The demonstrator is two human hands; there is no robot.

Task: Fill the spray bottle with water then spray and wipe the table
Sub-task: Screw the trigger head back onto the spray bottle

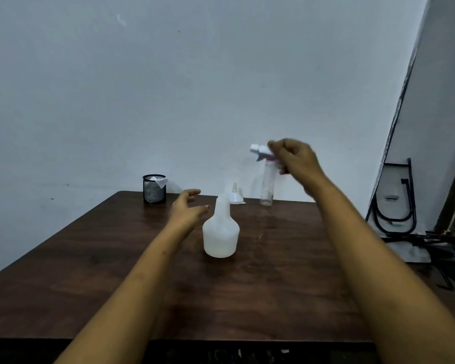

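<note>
The spray bottle (268, 185), stood at the far edge of the tabletop (116, 258), is gripped at its head by the curled fingers of the right hand (294, 157). Unscrewing is judged to be the step in hand, so the clear body should be steadied and the head turned squarely. The left hand (187, 208) is held open beside the white jug (220, 232) at mid-tabletop. The spray bottle looks nearly empty; the jug's fill cannot be told. A mesh cup (154, 189) near the far left corner holds a white sheet.
</note>
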